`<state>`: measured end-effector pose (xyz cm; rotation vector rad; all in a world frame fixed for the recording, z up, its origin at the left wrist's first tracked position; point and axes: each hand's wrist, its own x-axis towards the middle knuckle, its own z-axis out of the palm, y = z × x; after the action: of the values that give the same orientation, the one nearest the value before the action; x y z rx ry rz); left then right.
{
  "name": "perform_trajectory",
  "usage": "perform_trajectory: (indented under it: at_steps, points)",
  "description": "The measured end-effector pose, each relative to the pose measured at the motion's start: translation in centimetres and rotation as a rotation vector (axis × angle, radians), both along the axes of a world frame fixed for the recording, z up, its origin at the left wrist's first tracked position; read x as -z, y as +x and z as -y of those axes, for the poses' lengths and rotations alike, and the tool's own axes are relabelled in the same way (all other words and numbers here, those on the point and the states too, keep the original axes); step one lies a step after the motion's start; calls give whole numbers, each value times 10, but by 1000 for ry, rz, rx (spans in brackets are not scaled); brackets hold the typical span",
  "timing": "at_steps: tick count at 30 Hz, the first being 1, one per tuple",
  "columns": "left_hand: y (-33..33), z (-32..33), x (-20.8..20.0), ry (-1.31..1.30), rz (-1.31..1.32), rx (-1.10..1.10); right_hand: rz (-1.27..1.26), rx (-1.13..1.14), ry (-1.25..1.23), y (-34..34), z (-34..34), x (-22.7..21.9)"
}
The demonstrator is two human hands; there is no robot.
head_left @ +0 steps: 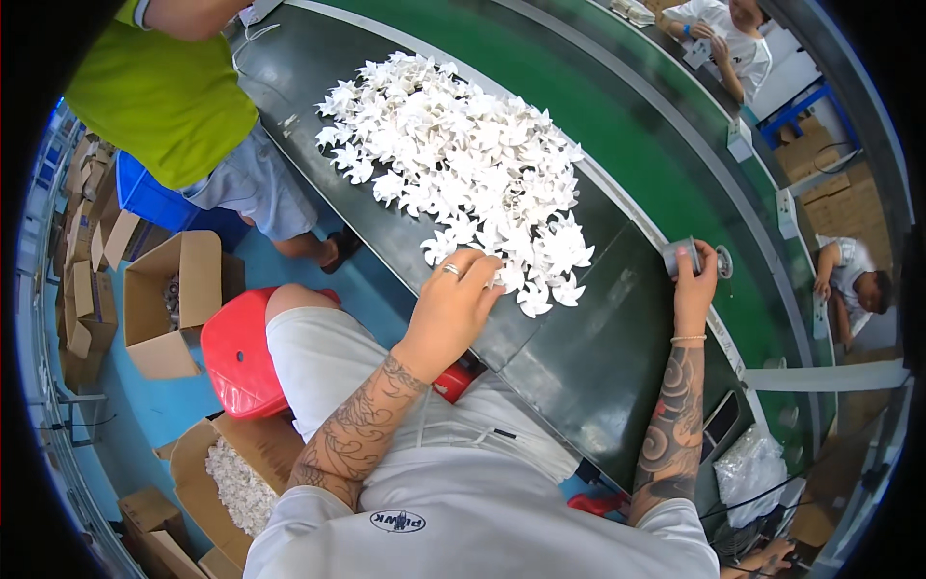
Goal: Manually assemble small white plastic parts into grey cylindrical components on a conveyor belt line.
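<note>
A broad heap of small white star-shaped pieces (463,145) with curved, fan-like blades covers the dark work table (588,376). My left hand (453,299) is at the near edge of the heap, fingers pinched on one of these pieces, which is partly hidden under the fingertips. Further right, my right hand (696,285) grips a short grey cylindrical cup (673,257) by the table's rim, above the edge of the green conveyor belt. Just beyond those fingers, a round metallic part (723,261) sits on the belt.
Beside my left leg are a red stool (236,352) and open cardboard boxes, one (207,463) full of white pieces. A person in a green shirt (164,96) is close on the far left. Several people work across the belt (617,125). A clear plastic bag (752,473) lies at right.
</note>
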<state>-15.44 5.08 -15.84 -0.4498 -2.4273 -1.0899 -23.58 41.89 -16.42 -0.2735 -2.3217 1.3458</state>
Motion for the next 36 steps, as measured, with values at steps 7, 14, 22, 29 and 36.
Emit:
perform_trajectory:
  at_steps: [7, 14, 22, 29, 36]
  points:
    - [5, -5, -3, 461, 188, -99, -379, 67, -443, 27, 41, -31]
    - [17, -25, -27, 795, 380, 98, -56, -231, -1088, 91, 87, -46]
    - [20, -106, -18, 637, 126, 519, 107, -419, -756, 110, 90, -16]
    - [23, -111, -7, 582, 129, 511, 146, -400, -671, 108, 93, -23]
    - [25, -114, -6, 654, 160, 460, 174, -450, -559, 108, 83, -16]
